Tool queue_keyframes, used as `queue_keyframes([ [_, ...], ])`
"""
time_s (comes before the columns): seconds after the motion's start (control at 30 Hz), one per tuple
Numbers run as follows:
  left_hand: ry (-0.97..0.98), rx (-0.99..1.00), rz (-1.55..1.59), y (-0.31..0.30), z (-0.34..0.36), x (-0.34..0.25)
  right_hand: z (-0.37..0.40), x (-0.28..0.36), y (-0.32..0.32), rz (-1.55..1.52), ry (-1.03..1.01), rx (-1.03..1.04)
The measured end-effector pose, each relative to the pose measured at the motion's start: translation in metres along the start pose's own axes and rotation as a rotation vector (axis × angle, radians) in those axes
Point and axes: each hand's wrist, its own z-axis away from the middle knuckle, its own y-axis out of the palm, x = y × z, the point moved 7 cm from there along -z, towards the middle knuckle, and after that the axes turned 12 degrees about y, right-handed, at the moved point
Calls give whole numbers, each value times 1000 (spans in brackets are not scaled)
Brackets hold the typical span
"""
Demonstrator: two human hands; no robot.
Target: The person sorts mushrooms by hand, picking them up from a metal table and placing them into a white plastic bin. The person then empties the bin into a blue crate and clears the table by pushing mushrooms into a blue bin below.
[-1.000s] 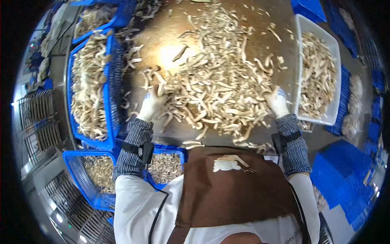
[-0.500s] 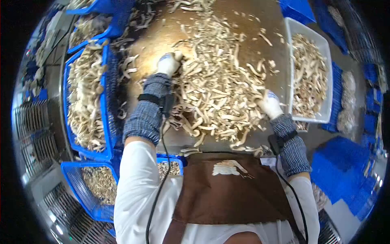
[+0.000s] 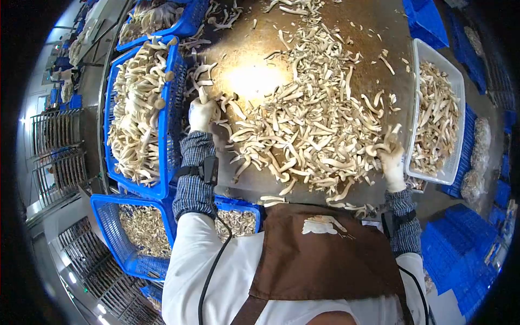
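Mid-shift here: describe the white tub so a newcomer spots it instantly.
Find the big worktop strewn with mushrooms. At its right side, beside the right hand, sits a mushroom-filled tub. White walls distinguish it from the blue crates.

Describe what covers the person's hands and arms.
The left hand and right hand wear white gloves. Between gloves and white sleeves are dark blue-and-pale striped cuffs, each with a black strap and dark box. Thin black cables run along both sleeves.
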Motion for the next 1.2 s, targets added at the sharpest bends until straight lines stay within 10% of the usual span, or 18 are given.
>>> queue_keyframes([
  [0.27, 60, 58, -710, 71, -2, -17, 15, -70, -33, 206, 68, -121],
  [0.47, 46, 282, -681, 94, -8, -35, 24, -51, -7, 474, 131, -119],
  [0.67, -34, 98, 627, 59, 58, -166, 46, 4, -15, -129, 201, -107],
  [0.73, -140, 288, 538, 87, 98, -244, 31, -60, -18, -23, 480, -85],
  [0.93, -244, 940, 676, 309, 189, -313, 22, -36, -29, -298, 6, -308],
  [1.0, -115, 1182, 713, 371, 209, -367, 22, -34, -78, -211, 182, -407],
  [1.07, 911, 1078, 440, 424, 215, -425, 30, -7, -127, -431, 78, -633],
  [1.1, 926, 1169, 393, 440, 226, -458, 24, -11, -156, -477, 73, -714],
  [1.2, 130, 1229, 862, 533, 252, -498, -16, -57, -251, -420, 153, -831],
])
